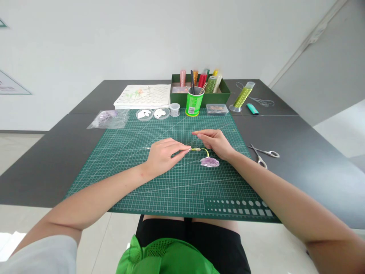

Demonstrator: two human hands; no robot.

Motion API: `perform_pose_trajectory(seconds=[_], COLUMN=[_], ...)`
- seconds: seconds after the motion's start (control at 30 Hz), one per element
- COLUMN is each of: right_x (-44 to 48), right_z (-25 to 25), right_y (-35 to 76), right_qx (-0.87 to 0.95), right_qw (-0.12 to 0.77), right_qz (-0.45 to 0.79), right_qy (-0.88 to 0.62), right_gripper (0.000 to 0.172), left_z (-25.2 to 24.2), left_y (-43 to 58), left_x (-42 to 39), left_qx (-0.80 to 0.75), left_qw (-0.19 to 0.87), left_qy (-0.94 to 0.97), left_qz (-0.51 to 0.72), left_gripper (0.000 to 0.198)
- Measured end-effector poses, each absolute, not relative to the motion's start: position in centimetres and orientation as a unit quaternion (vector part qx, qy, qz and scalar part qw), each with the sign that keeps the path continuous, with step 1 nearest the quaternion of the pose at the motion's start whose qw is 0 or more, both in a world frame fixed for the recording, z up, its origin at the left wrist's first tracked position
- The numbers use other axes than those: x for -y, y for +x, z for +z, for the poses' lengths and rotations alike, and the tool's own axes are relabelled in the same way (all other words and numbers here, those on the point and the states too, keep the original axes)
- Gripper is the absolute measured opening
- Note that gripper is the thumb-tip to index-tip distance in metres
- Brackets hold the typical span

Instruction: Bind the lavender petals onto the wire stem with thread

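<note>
My left hand point(167, 153) pinches the stem point(195, 149) of an artificial flower between thumb and fingertips, above the middle of the green cutting mat point(159, 186). Wrapped in yellow-green, the stem bends over at its right end, where a pale purple flower head point(210, 162) hangs face down. Its silvery other end pokes out left of my hand. Just right of the stem, my right hand point(214, 142) is closed in a pinch with the fingers pointing left. Whatever lies between those fingertips is too fine to make out.
Scissors point(261, 154) lie spread at the mat's right edge. Behind stand a green can point(194, 103) with sticks, a thread box point(224, 95), a yellow-green thread spool point(243, 95) and a teal lighter point(252, 109). Small dishes point(144, 114), a plastic bag point(110, 118) and white sheets point(128, 99) sit left.
</note>
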State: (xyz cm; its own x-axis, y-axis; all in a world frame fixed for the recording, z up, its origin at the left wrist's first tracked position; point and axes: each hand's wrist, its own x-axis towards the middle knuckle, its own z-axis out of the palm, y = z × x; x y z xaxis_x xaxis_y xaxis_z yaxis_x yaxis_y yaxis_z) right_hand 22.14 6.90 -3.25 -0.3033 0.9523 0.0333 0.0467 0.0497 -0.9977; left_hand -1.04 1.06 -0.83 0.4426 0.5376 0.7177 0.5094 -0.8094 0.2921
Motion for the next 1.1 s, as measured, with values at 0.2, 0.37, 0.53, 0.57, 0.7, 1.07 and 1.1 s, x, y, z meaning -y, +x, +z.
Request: perform_pose_trajectory(seconds=[0.2,0.37,0.53,0.57,0.7,1.07,1.1], right_x=[-6.7,-6.5,-6.4,-6.3,-6.2,-6.1,-5.9], right_z=[-3.0,-3.1,-3.0,-2.9,-2.7,-2.8,-2.9], right_y=[22.0,22.1,21.9,21.9,21.9,21.5,21.3], right_qx=[0.716,0.737,0.703,0.696,0.655,0.525,0.546], right_qw=[0.336,0.283,0.293,0.294,0.292,0.43,0.422], right_qz=[0.477,0.466,0.512,0.524,0.598,0.634,0.617], right_qy=[-0.383,-0.399,-0.397,-0.393,-0.359,-0.37,-0.378], right_gripper=[0.036,0.04,0.04,0.04,0.038,0.03,0.028], left_z=[-0.4,-0.8,-1.0,-1.0,-0.9,-1.7,-1.8], left_y=[-1.4,-2.1,-2.5,-2.6,-2.8,-3.9,-3.9], left_x=[-1.5,-3.0,-3.9,-3.9,-4.4,-6.5,-6.5], left_qx=[-0.379,-0.471,-0.496,-0.498,-0.509,-0.517,-0.514], left_qw=[0.057,0.113,0.149,0.149,0.162,0.212,0.216], left_qy=[0.782,0.717,0.687,0.683,0.662,0.608,0.604], left_qz=[0.491,0.501,0.51,0.513,0.526,0.564,0.569], left_gripper=[0.011,0.011,0.014,0.015,0.013,0.015,0.015])
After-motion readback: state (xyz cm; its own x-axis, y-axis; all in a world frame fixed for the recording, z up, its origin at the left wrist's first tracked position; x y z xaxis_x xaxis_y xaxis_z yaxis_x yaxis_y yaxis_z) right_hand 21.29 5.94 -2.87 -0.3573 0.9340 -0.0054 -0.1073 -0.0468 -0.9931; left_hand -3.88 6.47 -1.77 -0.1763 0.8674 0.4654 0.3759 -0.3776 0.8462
